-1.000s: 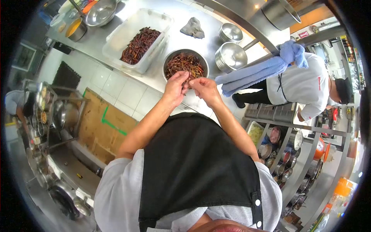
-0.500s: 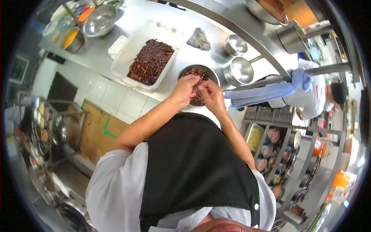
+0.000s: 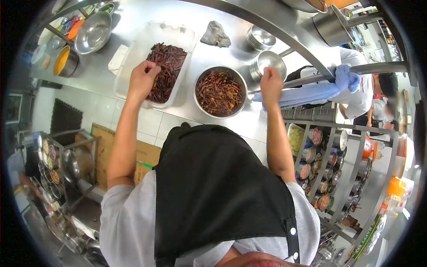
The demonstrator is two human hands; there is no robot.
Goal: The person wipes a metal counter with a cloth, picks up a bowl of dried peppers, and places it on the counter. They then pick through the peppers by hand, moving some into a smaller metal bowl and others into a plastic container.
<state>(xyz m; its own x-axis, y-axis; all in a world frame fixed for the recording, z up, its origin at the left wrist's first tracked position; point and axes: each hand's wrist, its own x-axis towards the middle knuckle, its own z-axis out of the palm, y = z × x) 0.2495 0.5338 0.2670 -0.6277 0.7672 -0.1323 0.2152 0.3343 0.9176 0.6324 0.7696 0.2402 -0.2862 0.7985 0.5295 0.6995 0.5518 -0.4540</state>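
A white plastic bin (image 3: 123, 92) holds a heap of dried red chilies (image 3: 170, 62). Over its left side is my left hand (image 3: 143, 81), its fingers curled together at the edge of the heap; whether a chili is in them is hidden. To the right of the bin, a round steel pot (image 3: 243, 100) contains dark red dried pieces mixed with pale, stem-like bits (image 3: 220, 92). My right hand (image 3: 271, 85) is raised to the right of this pot, in front of stacked steel bowls (image 3: 272, 60). Its fingers are closed, and what they hold, if anything, cannot be seen.
A crumpled grey cloth (image 3: 215, 34) lies behind the pot. Blue towels (image 3: 307, 94) hang on a metal rail at the right, with a co-worker in white (image 3: 362, 95) beyond. A steel bowl (image 3: 93, 32) and a pot of orange liquid (image 3: 66, 61) stand at left.
My hands, together over the steel pot before, have parted. The left moved left to the bin of chilies; the right moved right, past the pot's rim. The view has shifted slightly.
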